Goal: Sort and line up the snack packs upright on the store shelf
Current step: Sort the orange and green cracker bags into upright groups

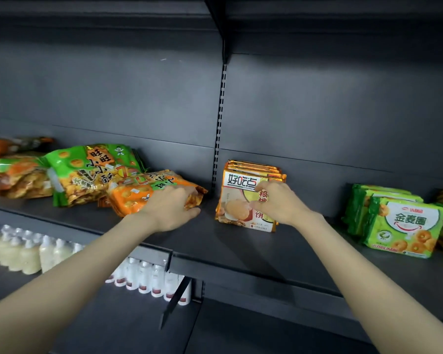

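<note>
L hand (172, 209) grips flat orange pack (136, 194) by its end; R hand (279, 203) pinches upright yellow pack (237, 200). I judge both light, crushable: hold edges.

A: Dark grey shelf (215, 241), left end?
B: Heap of bags (23, 175), orange and green, lying flat. Next to it a green bag (87, 172) on its back, with an orange bag (138, 190) flat against its right side.
A: Middle?
B: Yellow biscuit packs (234, 208), upright, in a file running front to back.
A: Right?
B: Green ring-biscuit packs (404, 226), upright, also filed. More packs at the frame edge, blurred.
A: Lower shelf (113, 315)?
B: Pale bottles (23, 254) and white bottles (149, 277), standing in rows.
</note>
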A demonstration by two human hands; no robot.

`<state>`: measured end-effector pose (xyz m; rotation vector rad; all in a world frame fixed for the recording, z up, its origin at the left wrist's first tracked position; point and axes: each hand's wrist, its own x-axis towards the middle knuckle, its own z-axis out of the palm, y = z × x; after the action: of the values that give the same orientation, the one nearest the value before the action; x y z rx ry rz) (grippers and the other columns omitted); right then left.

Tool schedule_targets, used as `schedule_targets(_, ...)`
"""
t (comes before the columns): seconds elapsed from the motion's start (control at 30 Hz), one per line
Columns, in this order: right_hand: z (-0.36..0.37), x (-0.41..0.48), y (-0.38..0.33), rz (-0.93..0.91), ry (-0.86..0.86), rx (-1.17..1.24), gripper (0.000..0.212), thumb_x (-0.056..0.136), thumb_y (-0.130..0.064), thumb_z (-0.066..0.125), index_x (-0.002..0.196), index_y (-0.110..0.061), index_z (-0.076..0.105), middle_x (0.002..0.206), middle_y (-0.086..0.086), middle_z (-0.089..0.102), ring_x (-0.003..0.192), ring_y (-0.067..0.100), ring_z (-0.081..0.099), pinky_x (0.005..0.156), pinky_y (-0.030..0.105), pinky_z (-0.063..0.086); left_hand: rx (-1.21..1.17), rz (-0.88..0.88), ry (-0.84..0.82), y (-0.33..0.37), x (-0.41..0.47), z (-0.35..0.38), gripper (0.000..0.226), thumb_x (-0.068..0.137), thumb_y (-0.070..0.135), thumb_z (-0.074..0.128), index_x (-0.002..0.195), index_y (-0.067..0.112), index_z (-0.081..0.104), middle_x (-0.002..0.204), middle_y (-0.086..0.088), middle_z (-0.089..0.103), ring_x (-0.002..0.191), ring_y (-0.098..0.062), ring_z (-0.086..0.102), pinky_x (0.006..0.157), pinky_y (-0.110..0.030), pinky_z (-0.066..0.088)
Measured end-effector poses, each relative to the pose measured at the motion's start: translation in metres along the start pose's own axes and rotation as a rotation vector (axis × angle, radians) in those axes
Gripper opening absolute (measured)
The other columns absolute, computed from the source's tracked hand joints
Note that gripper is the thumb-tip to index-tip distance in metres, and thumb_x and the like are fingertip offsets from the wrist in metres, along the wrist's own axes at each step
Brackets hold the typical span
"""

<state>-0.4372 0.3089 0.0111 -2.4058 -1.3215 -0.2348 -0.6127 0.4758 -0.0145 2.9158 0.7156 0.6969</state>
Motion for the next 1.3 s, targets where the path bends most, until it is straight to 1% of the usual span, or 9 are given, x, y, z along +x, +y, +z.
schedule_targets(0.27, 0.018, 0.024, -0.071, -0.117, -0.002, 0.03, 0.048, 0.09, -0.033, 0.06, 0.132, -0.014, 0.05, 0.138, 0.007, 0.047, 0.127, 0.025, 0.045, 0.1, 0.036, 0.04, 0.033, -0.064, 0.055, -0.07, -0.027, -0.032, 0.048, 0.089, 0.041, 0.057, 0.131, 0.02, 0.05, 0.132, -0.004, 0.056, 0.122, -0.025, 0.05, 0.098, -0.037, 0.042)
schedule_targets(0.4, 0.042, 0.039, -0.113, -0.135, -0.017, 0.045, 0.045, 0.089, -0.036, 0.061, 0.128, -0.015, 0.053, 0.131, 0.008, 0.05, 0.121, 0.025, 0.048, 0.099, 0.041, 0.042, 0.015, -0.079, 0.039, -0.119, -0.041, -0.035, 0.045, 0.088, 0.041, 0.058, 0.128, 0.02, 0.051, 0.127, -0.003, 0.058, 0.116, -0.024, 0.054, 0.094, -0.038, 0.045)
schedule_targets(0.6, 0.082, 0.063, -0.163, -0.054, -0.048, 0.097, 0.048, 0.087, -0.037, 0.061, 0.131, -0.018, 0.052, 0.132, 0.006, 0.048, 0.124, 0.026, 0.045, 0.101, 0.045, 0.041, -0.028, -0.055, 0.002, -0.193, -0.039, -0.036, 0.046, 0.087, 0.043, 0.059, 0.126, 0.019, 0.053, 0.121, -0.004, 0.062, 0.111, -0.024, 0.057, 0.092, -0.04, 0.048)
schedule_targets(0.73, 0.11, 0.071, -0.182, 0.02, -0.045, 0.113, 0.049, 0.089, -0.036, 0.06, 0.133, -0.016, 0.05, 0.137, 0.006, 0.046, 0.129, 0.026, 0.042, 0.105, 0.042, 0.038, -0.085, -0.033, 0.016, -0.229, -0.029, -0.029, 0.049, 0.087, 0.043, 0.06, 0.127, 0.015, 0.054, 0.123, -0.007, 0.06, 0.11, -0.025, 0.058, 0.092, -0.039, 0.048)
schedule_targets(0.9, 0.136, 0.086, -0.19, 0.129, -0.057, 0.174, 0.051, 0.086, -0.044, 0.061, 0.129, -0.017, 0.053, 0.133, 0.008, 0.053, 0.118, 0.026, 0.054, 0.098, 0.045, 0.046, -0.152, -0.022, -0.018, -0.256, -0.007, -0.016, 0.058, 0.087, 0.048, 0.058, 0.133, 0.015, 0.047, 0.132, -0.007, 0.052, 0.119, -0.025, 0.051, 0.099, -0.039, 0.044)
schedule_targets(1.07, 0.149, 0.102, -0.186, 0.265, 0.024, 0.245, 0.072, 0.084, -0.055, 0.058, 0.139, -0.011, 0.041, 0.141, 0.009, 0.046, 0.128, 0.027, 0.046, 0.102, 0.046, 0.044, -0.267, -0.045, -0.062, -0.266, 0.023, -0.007, 0.068, 0.088, 0.053, 0.053, 0.14, 0.011, 0.038, 0.14, -0.011, 0.045, 0.127, -0.027, 0.045, 0.103, -0.036, 0.039)
schedule_targets(1.17, 0.158, 0.111, -0.179, 0.37, 0.034, 0.364, 0.09, 0.077, -0.065, 0.059, 0.143, -0.011, 0.031, 0.144, 0.009, 0.04, 0.13, 0.028, 0.043, 0.105, 0.046, 0.04, -0.342, -0.073, -0.118, -0.267, 0.035, 0.004, 0.07, 0.088, 0.054, 0.05, 0.14, 0.01, 0.035, 0.135, -0.011, 0.052, 0.122, -0.027, 0.05, 0.101, -0.04, 0.043)
schedule_targets(1.23, 0.163, 0.118, -0.177, 0.458, 0.015, 0.538, 0.107, 0.068, -0.071, 0.062, 0.146, -0.009, 0.021, 0.143, 0.008, 0.041, 0.129, 0.027, 0.044, 0.103, 0.045, 0.043, -0.374, -0.084, -0.135, -0.267, 0.04, 0.011, 0.07, 0.089, 0.054, 0.051, 0.14, 0.01, 0.034, 0.128, -0.01, 0.058, 0.116, -0.027, 0.055, 0.097, -0.04, 0.046)
schedule_targets(1.3, 0.168, 0.125, -0.179, 0.533, 0.005, 0.76, 0.112, 0.067, -0.068, 0.066, 0.147, -0.01, 0.014, 0.141, 0.008, 0.044, 0.125, 0.027, 0.049, 0.092, 0.04, 0.051, -0.435, -0.093, -0.144, -0.268, 0.045, 0.016, 0.072, 0.087, 0.052, 0.054, 0.14, 0.008, 0.034, 0.123, -0.009, 0.061, 0.11, -0.025, 0.059, 0.094, -0.036, 0.047)
